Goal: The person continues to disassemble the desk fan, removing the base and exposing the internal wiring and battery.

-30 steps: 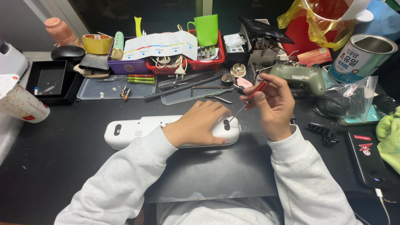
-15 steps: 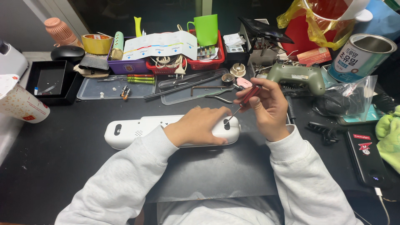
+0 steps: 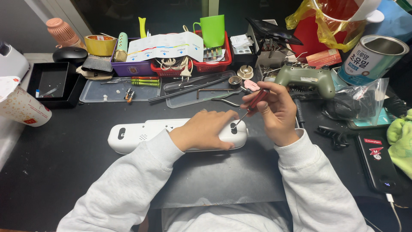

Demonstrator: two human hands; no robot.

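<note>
While the left hand lies palm down on the right part of a long white device, pressing it flat to the black desk, the right hand is closed around a small red-handled screwdriver. That tool slants down to the left, and its thin tip meets a dark recess near the device's right end, just beside the left fingertips. The white device stretches across the desk in front of the person, its left end bare and showing a small dark opening. Beyond the hands lie two clear plastic trays with loose tools, among them green-handled screwdrivers and a hex key. An olive game controller sits just behind the right hand. A green cup stands in a red basket farther back, and a metal tin stands at the far right
</note>
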